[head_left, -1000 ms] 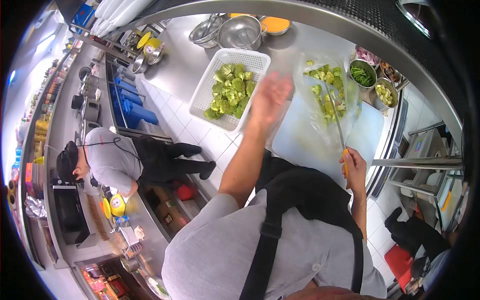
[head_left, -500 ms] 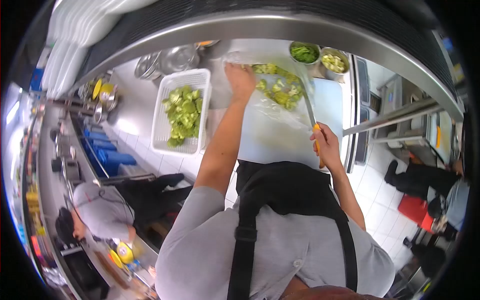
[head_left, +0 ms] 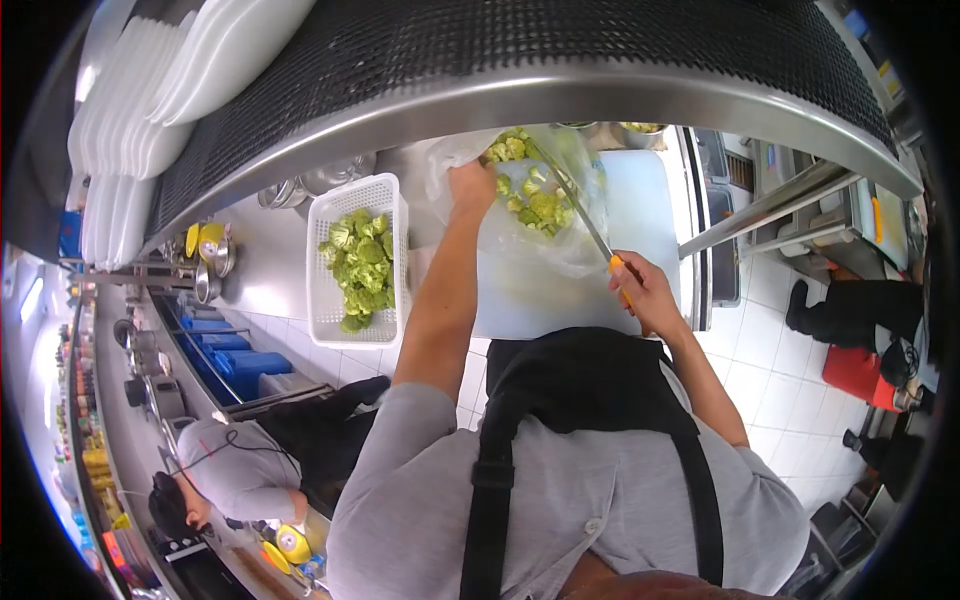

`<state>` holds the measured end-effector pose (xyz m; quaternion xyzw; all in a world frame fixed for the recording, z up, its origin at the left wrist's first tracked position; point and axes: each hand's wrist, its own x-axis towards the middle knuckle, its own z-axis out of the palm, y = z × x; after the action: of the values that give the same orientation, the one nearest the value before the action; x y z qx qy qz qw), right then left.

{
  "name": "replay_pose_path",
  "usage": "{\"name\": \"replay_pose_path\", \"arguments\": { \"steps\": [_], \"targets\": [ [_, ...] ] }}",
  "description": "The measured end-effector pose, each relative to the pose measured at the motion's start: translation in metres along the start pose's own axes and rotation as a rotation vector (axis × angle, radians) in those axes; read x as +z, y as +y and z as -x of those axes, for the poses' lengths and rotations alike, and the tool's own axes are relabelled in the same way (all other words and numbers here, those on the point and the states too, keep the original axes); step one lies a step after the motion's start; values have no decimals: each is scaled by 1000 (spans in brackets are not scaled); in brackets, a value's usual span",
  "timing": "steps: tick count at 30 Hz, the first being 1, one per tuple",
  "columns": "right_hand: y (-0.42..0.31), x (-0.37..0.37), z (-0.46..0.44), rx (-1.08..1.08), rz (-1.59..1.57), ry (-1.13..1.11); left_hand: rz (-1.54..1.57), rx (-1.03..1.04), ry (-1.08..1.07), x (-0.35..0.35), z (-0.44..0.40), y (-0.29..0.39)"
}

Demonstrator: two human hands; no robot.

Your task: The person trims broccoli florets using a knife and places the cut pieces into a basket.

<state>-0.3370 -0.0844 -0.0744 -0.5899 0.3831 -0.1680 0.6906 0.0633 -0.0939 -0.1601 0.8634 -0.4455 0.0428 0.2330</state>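
Left hand (head_left: 470, 186) first: in the head view, we see it closed around gathered plastic at one side of the clear bag (head_left: 450, 155). Our right hand (head_left: 646, 292) is wrapped round the orange handle of the knife (head_left: 588, 225), whose blade points toward eleven o'clock, across the bag.

We judge a slit in the plastic to be the main danger: the thin film bunches loosely along the blade, so a tug from the left or a twist from the right could drag it over the edge. We cannot tell whether the blade is inside the bag or on top. A tear, or a mouth pulled too low, might spill florets on the cutting board (head_left: 640, 200). Our left fingers could also meet the tip if they slid toward two o'clock. Our left forearm (head_left: 440, 290) runs near the white basket (head_left: 355, 199), so a careless elbow could knock it and scatter its broccoli (head_left: 358, 262).

As for the bagged florets (head_left: 543, 212), we find them over the board, from about one to four o'clock of our left hand, near it, and toward ten o'clock of our right. The basket sits around eight o'clock of our left hand.
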Motion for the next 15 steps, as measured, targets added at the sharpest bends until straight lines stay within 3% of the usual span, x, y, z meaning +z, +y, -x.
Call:
{"name": "replay_pose_path", "arguments": {
  "steps": [7,10,15],
  "targets": [
    [-3,1,-2,1,4,-34,155,11,-30,-10,13,-4],
    [-1,0,-1,2,3,-37,188,103,132,-3,22,-14],
    [-5,0,0,8,25,-39,269,-23,102,-12,26,2]
  ]
}}
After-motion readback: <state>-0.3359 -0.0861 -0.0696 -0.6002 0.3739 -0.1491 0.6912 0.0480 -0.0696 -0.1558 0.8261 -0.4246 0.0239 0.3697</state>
